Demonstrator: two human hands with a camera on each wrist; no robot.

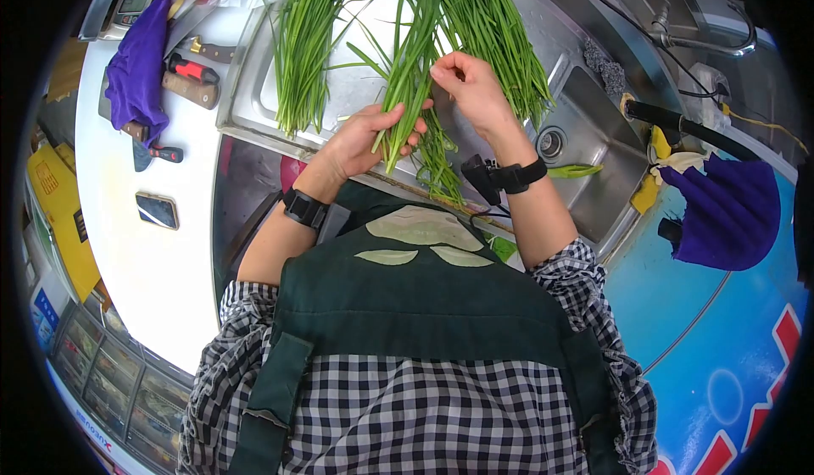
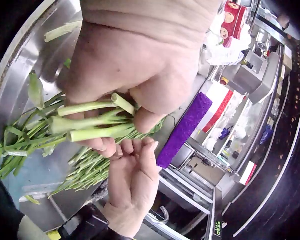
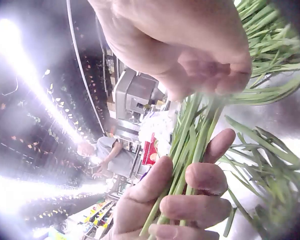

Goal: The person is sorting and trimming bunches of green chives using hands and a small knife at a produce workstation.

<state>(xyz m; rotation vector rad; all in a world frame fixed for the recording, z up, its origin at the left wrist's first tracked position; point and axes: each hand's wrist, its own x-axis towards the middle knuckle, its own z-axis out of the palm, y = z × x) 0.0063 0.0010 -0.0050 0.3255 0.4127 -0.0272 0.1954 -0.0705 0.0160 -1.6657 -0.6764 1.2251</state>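
Long green stalks (image 1: 415, 60) lie in the left hand (image 1: 366, 139), its thumb and fingers curled round them near their thick ends. The left wrist view has the pale cut ends (image 2: 92, 131) jutting past the left hand (image 2: 135, 65). At the stalks' side, the right hand (image 1: 479, 94) has thumb and fingertips brought together; in the right wrist view the right hand (image 3: 190, 50) pinches some leaves beside the bunch (image 3: 190, 145). One pile (image 1: 303, 60) rests left of the hands and another (image 1: 500, 43) right of them. Loose trimmings (image 1: 439, 166) lie just below the hands.
A steel sink (image 1: 585, 149) with a drain and a loose leaf (image 1: 575, 171) is at the right, under a faucet (image 1: 721, 47). Knives (image 1: 191, 89), a purple cloth (image 1: 138, 72) and a phone (image 1: 157, 211) lie on the white counter (image 1: 170, 280). Another purple cloth (image 1: 729, 212) is far right.
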